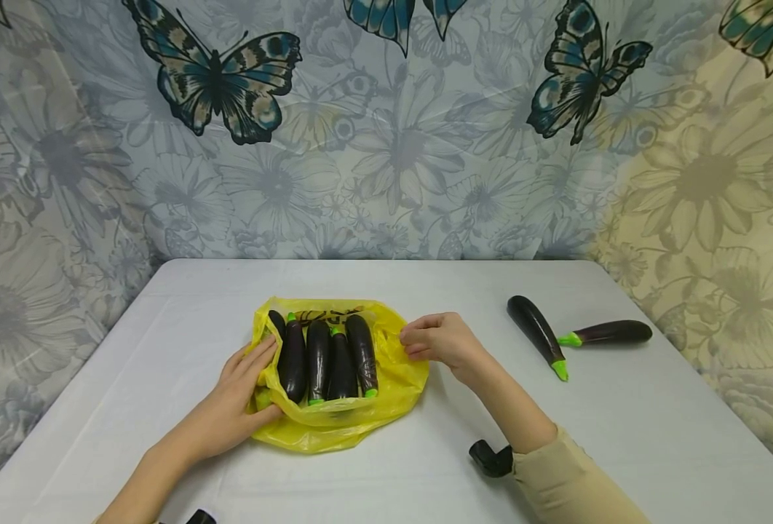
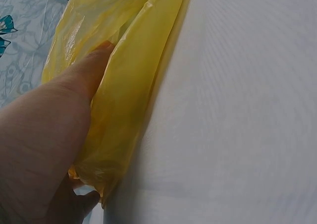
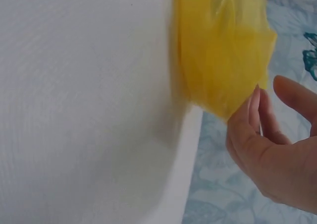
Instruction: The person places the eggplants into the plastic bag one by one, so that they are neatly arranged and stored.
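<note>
A yellow plastic bag [image 1: 386, 407] lies on the table with its mouth open, and several dark eggplants [image 1: 318, 360] sit side by side inside. My left hand [image 1: 239, 400] rests on the bag's left edge, fingers extended along its side and thumb at the front rim. In the left wrist view, part of that thumb [image 2: 94, 65] is behind the yellow film. At the bag's right side is my right hand [image 1: 442, 342], fingers bent loosely. The right wrist view shows its thumb [image 3: 294, 95] apart from the fingers, with fingertips beside the film; whether they touch it is unclear.
Two more eggplants lie at the right of the white table [image 1: 426, 480], one slanting [image 1: 536, 331] and one nearly level [image 1: 616, 332], their green stem ends close together. A wall covering with butterflies [image 1: 216, 80] stands behind the table's far edge.
</note>
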The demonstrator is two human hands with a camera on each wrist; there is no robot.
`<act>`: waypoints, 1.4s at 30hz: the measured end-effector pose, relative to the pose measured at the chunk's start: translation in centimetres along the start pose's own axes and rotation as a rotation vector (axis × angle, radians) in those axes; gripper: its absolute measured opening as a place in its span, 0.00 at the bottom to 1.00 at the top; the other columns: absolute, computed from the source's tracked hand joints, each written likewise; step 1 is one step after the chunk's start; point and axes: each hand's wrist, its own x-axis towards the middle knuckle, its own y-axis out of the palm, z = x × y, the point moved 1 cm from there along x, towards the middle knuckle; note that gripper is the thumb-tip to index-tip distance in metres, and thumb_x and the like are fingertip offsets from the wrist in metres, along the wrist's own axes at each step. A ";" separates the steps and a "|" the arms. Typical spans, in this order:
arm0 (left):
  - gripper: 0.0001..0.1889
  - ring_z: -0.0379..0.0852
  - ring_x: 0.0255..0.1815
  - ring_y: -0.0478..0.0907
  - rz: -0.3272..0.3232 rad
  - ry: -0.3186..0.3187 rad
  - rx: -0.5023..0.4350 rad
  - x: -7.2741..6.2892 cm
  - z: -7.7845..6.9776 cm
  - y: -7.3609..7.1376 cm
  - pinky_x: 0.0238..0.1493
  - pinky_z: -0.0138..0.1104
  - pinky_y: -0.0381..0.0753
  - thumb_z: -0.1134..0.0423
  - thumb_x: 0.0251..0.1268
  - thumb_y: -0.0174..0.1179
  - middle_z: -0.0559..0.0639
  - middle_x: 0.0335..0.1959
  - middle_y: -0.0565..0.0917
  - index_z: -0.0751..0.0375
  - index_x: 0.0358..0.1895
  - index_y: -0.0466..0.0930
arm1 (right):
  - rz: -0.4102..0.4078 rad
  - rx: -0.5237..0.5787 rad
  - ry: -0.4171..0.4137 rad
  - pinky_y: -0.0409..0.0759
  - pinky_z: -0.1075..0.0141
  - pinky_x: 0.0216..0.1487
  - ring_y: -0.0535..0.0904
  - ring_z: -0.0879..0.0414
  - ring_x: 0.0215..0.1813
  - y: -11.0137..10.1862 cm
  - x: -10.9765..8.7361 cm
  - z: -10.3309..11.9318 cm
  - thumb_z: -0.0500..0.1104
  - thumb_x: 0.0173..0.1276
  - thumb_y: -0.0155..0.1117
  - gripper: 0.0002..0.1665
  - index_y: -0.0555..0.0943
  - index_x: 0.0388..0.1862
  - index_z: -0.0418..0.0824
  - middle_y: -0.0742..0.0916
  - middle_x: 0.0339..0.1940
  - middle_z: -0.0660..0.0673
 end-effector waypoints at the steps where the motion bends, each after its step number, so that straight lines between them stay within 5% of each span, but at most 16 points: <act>1: 0.50 0.60 0.77 0.39 -0.002 0.003 0.000 0.0 0.0 0.0 0.67 0.63 0.54 0.50 0.61 0.68 0.45 0.80 0.45 0.53 0.80 0.45 | 0.006 0.022 -0.004 0.83 0.58 0.46 0.83 0.44 0.41 -0.1 -0.1 0.1 0.34 0.64 0.69 0.12 0.83 0.44 0.27 0.86 0.41 0.35; 11: 0.49 0.61 0.76 0.38 0.006 -0.006 -0.004 -0.1 0.0 0.1 0.66 0.64 0.53 0.50 0.62 0.67 0.44 0.80 0.44 0.53 0.80 0.45 | -0.009 0.176 -0.064 0.83 0.59 0.47 0.83 0.44 0.42 -2.8 -1.5 1.1 0.36 0.67 0.67 0.18 0.79 0.50 0.25 0.84 0.48 0.31; 21: 0.50 0.60 0.77 0.38 0.012 -0.011 0.002 0.1 0.0 0.0 0.67 0.63 0.53 0.50 0.61 0.68 0.44 0.80 0.44 0.52 0.80 0.45 | -0.038 0.236 -0.122 0.81 0.59 0.51 0.85 0.50 0.42 -7.3 -3.2 1.5 0.37 0.68 0.67 0.21 0.75 0.54 0.24 0.86 0.44 0.38; 32: 0.50 0.62 0.76 0.38 0.011 -0.012 0.002 0.0 0.1 0.0 0.67 0.64 0.53 0.51 0.61 0.68 0.45 0.80 0.44 0.53 0.80 0.45 | -0.045 0.313 -0.126 0.80 0.61 0.52 0.85 0.52 0.43 -12.1 -4.5 0.1 0.35 0.68 0.66 0.04 0.85 0.41 0.38 0.86 0.42 0.43; 42: 0.50 0.61 0.77 0.38 0.011 -0.011 -0.003 0.0 0.2 0.1 0.67 0.63 0.52 0.49 0.61 0.68 0.44 0.80 0.43 0.51 0.80 0.44 | -0.078 0.346 -0.132 0.81 0.62 0.50 0.85 0.53 0.42 -15.2 -5.2 -0.4 0.34 0.68 0.66 0.04 0.85 0.40 0.39 0.88 0.40 0.44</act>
